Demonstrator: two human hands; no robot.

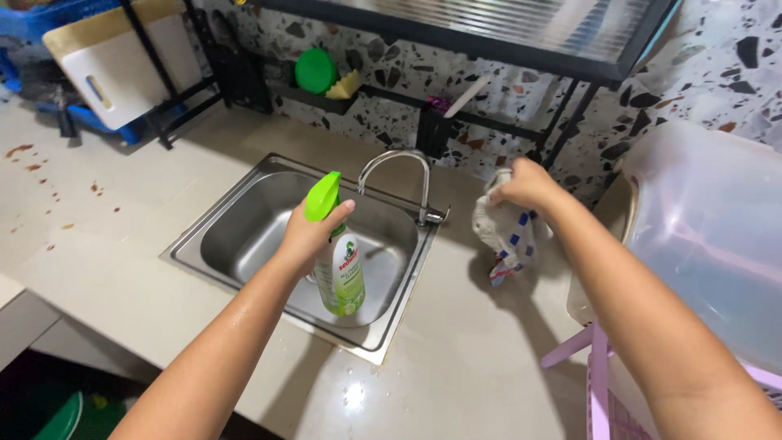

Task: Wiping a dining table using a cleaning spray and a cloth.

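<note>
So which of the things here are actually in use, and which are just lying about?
In use:
- green spray bottle, in the left hand, over the sink
- patterned cloth, in the right hand, above the counter

Lying about:
- white cutting board
- green round scrubber and yellow sponge on the rack
- translucent plastic tub
- faucet, no water visible

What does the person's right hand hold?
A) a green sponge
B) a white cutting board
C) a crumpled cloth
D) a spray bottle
C: the right hand lifts a crumpled cloth above the counter, while the spray bottle is in the left hand.
</note>
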